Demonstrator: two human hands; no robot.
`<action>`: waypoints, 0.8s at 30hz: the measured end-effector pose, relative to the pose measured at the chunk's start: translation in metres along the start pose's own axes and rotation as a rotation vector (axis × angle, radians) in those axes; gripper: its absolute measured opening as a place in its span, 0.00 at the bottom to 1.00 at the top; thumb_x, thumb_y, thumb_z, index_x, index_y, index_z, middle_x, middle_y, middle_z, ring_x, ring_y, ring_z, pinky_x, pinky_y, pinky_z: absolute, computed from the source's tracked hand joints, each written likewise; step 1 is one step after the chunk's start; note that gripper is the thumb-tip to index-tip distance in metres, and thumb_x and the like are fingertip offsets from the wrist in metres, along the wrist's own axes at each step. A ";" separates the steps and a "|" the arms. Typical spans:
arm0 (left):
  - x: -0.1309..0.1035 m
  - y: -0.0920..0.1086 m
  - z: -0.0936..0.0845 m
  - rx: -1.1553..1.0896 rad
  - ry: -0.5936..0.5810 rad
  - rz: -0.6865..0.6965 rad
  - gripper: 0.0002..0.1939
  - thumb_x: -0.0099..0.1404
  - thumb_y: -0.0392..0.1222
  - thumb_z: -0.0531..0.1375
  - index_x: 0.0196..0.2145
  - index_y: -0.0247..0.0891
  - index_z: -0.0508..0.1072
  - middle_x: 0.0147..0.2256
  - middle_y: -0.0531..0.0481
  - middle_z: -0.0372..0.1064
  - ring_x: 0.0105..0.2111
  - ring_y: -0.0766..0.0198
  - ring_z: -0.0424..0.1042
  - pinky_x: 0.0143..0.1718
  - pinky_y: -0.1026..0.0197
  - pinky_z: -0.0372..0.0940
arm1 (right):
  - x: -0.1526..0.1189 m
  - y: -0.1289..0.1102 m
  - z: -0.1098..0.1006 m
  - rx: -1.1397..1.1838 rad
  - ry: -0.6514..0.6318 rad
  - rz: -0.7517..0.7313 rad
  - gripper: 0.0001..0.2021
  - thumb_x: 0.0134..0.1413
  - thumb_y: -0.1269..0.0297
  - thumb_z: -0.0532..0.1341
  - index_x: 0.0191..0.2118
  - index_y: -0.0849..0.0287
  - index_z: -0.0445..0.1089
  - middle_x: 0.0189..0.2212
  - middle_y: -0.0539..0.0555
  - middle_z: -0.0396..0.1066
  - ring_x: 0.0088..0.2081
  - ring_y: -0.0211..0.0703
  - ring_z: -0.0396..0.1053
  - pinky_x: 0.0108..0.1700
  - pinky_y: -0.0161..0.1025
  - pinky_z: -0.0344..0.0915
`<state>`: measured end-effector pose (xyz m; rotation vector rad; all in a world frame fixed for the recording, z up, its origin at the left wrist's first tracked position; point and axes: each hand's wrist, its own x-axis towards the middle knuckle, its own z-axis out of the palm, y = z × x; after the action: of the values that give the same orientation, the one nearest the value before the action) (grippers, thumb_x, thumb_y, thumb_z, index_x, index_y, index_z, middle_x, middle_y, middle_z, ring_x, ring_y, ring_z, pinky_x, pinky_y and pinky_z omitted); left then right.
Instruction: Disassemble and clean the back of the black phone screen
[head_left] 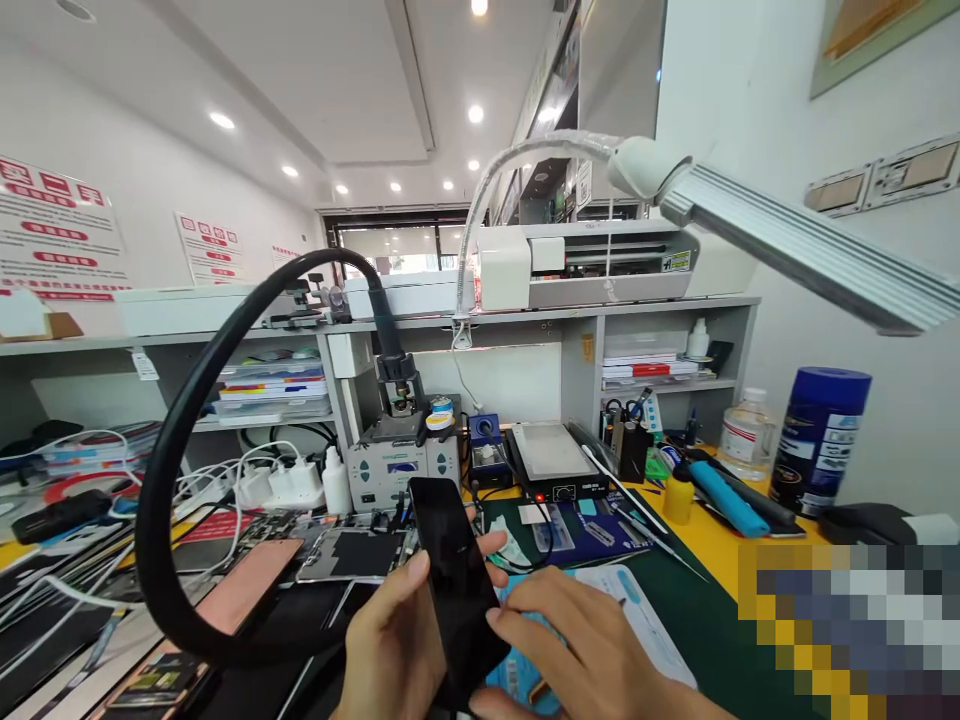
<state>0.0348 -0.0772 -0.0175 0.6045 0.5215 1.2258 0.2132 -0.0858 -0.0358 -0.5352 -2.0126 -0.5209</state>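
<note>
A black smartphone (455,575) with a dark screen is held tilted over the bench, near the bottom middle of the head view. My left hand (397,635) wraps round it from the left, thumb along one edge and fingertips showing past the other. Against the phone's lower right edge rest the fingers of my right hand (577,640), bent, with the thumb low by the phone's bottom end. Beneath the hands lies a blue and white packet (630,610) on a green mat (697,620). Whatever the right fingertips may pinch is hidden.
A thick black hose (161,480) arcs at the left from a grey rework station (405,465). Phone parts, including a pink back panel (251,590), crowd the left side. A hot plate (559,455), yellow bottle (679,495) and blue spray can (821,440) stand rightward. A lamp (802,240) overhangs.
</note>
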 end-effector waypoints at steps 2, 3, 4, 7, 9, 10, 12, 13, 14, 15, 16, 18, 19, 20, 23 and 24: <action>-0.003 0.000 0.002 -0.006 -0.013 0.005 0.19 0.57 0.48 0.61 0.43 0.37 0.81 0.44 0.38 0.78 0.40 0.45 0.76 0.48 0.46 0.67 | 0.002 -0.001 0.001 -0.035 0.033 -0.045 0.13 0.50 0.71 0.65 0.43 0.61 0.70 0.27 0.57 0.77 0.26 0.48 0.74 0.26 0.42 0.73; -0.004 0.001 0.002 -0.006 -0.014 0.007 0.20 0.56 0.48 0.62 0.44 0.37 0.81 0.45 0.37 0.78 0.40 0.45 0.76 0.47 0.46 0.68 | 0.003 -0.002 0.001 -0.047 0.041 -0.071 0.13 0.48 0.73 0.64 0.42 0.61 0.70 0.25 0.57 0.77 0.26 0.48 0.74 0.25 0.41 0.74; -0.005 0.001 0.003 -0.005 -0.017 0.006 0.21 0.55 0.47 0.62 0.45 0.37 0.80 0.45 0.37 0.78 0.40 0.45 0.76 0.47 0.46 0.68 | 0.004 -0.002 0.001 -0.054 0.044 -0.095 0.14 0.46 0.75 0.63 0.42 0.62 0.71 0.25 0.57 0.77 0.25 0.48 0.74 0.26 0.41 0.74; -0.005 0.000 0.002 0.003 -0.019 0.018 0.23 0.55 0.47 0.64 0.47 0.36 0.80 0.45 0.35 0.78 0.40 0.46 0.77 0.45 0.47 0.69 | 0.002 -0.003 0.003 -0.054 0.049 -0.121 0.15 0.45 0.76 0.62 0.43 0.64 0.71 0.25 0.58 0.78 0.25 0.48 0.74 0.26 0.41 0.75; -0.002 -0.002 0.002 0.032 0.008 0.053 0.23 0.55 0.48 0.65 0.47 0.37 0.79 0.44 0.36 0.79 0.39 0.46 0.77 0.44 0.47 0.69 | 0.000 -0.002 0.007 -0.041 0.081 -0.080 0.16 0.45 0.77 0.61 0.43 0.64 0.71 0.26 0.59 0.78 0.26 0.48 0.75 0.27 0.41 0.75; 0.001 -0.005 0.001 0.055 0.028 0.080 0.23 0.55 0.48 0.67 0.47 0.39 0.79 0.43 0.37 0.79 0.38 0.46 0.77 0.44 0.47 0.70 | -0.002 -0.002 0.009 -0.030 0.107 -0.049 0.16 0.45 0.78 0.60 0.44 0.64 0.71 0.27 0.59 0.78 0.26 0.48 0.75 0.26 0.41 0.74; 0.006 -0.009 0.000 0.110 0.065 0.138 0.24 0.54 0.50 0.69 0.47 0.40 0.78 0.41 0.40 0.79 0.37 0.47 0.78 0.42 0.48 0.70 | -0.006 -0.001 0.014 0.000 0.149 0.032 0.17 0.45 0.79 0.58 0.44 0.64 0.71 0.28 0.59 0.78 0.27 0.48 0.75 0.26 0.40 0.73; 0.009 -0.011 -0.001 0.135 0.070 0.165 0.24 0.54 0.50 0.70 0.48 0.40 0.77 0.41 0.40 0.79 0.37 0.48 0.78 0.41 0.49 0.71 | -0.007 -0.001 0.016 0.012 0.161 0.077 0.17 0.45 0.79 0.58 0.44 0.63 0.71 0.28 0.59 0.78 0.27 0.47 0.75 0.26 0.40 0.73; 0.011 -0.013 -0.003 0.155 0.065 0.189 0.25 0.54 0.49 0.70 0.48 0.40 0.76 0.41 0.40 0.79 0.38 0.48 0.78 0.40 0.51 0.71 | -0.009 -0.001 0.017 0.019 0.162 0.123 0.17 0.45 0.78 0.58 0.44 0.62 0.71 0.29 0.58 0.78 0.27 0.47 0.75 0.27 0.40 0.72; 0.014 -0.014 -0.004 0.175 0.050 0.206 0.25 0.53 0.49 0.71 0.48 0.39 0.75 0.42 0.40 0.79 0.38 0.49 0.78 0.38 0.52 0.72 | -0.010 -0.001 0.018 0.022 0.161 0.167 0.16 0.46 0.78 0.58 0.43 0.61 0.71 0.28 0.58 0.78 0.26 0.47 0.75 0.27 0.40 0.72; 0.016 -0.015 -0.006 0.198 0.037 0.219 0.25 0.53 0.48 0.71 0.48 0.39 0.75 0.42 0.40 0.79 0.37 0.49 0.78 0.36 0.53 0.72 | -0.011 -0.001 0.019 0.019 0.162 0.210 0.15 0.47 0.78 0.58 0.43 0.61 0.71 0.28 0.57 0.78 0.26 0.47 0.75 0.26 0.40 0.71; 0.019 -0.015 -0.009 0.262 0.037 0.252 0.26 0.53 0.45 0.72 0.49 0.38 0.72 0.42 0.41 0.78 0.35 0.52 0.78 0.34 0.53 0.73 | -0.013 -0.002 0.021 0.005 0.160 0.290 0.13 0.50 0.76 0.57 0.41 0.61 0.71 0.26 0.56 0.76 0.25 0.48 0.74 0.26 0.40 0.68; 0.020 -0.015 -0.011 0.295 0.054 0.274 0.27 0.53 0.44 0.73 0.49 0.37 0.71 0.41 0.42 0.78 0.33 0.54 0.77 0.33 0.54 0.74 | -0.013 -0.002 0.022 0.004 0.155 0.333 0.11 0.51 0.76 0.57 0.40 0.60 0.71 0.25 0.56 0.76 0.25 0.48 0.74 0.26 0.40 0.67; 0.022 -0.015 -0.012 0.327 0.080 0.293 0.28 0.52 0.43 0.73 0.48 0.37 0.71 0.39 0.44 0.78 0.31 0.56 0.77 0.32 0.55 0.74 | -0.014 -0.003 0.023 0.010 0.147 0.378 0.09 0.51 0.75 0.56 0.37 0.59 0.71 0.24 0.55 0.75 0.24 0.48 0.73 0.25 0.40 0.66; 0.024 -0.013 -0.015 0.369 0.132 0.328 0.27 0.49 0.43 0.75 0.45 0.37 0.71 0.31 0.50 0.77 0.24 0.61 0.75 0.28 0.59 0.73 | -0.013 -0.003 0.024 0.073 0.074 0.522 0.04 0.51 0.71 0.57 0.29 0.56 0.67 0.19 0.51 0.70 0.18 0.42 0.68 0.21 0.36 0.60; 0.024 -0.012 -0.015 0.369 0.137 0.328 0.27 0.48 0.42 0.75 0.43 0.37 0.71 0.30 0.52 0.76 0.23 0.62 0.75 0.27 0.60 0.72 | -0.012 -0.003 0.024 0.106 0.034 0.572 0.04 0.51 0.70 0.58 0.27 0.56 0.66 0.17 0.49 0.68 0.16 0.40 0.65 0.19 0.35 0.59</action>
<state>0.0396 -0.0549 -0.0378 0.9501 0.7953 1.5011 0.2005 -0.0771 -0.0578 -0.9824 -1.7351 -0.0726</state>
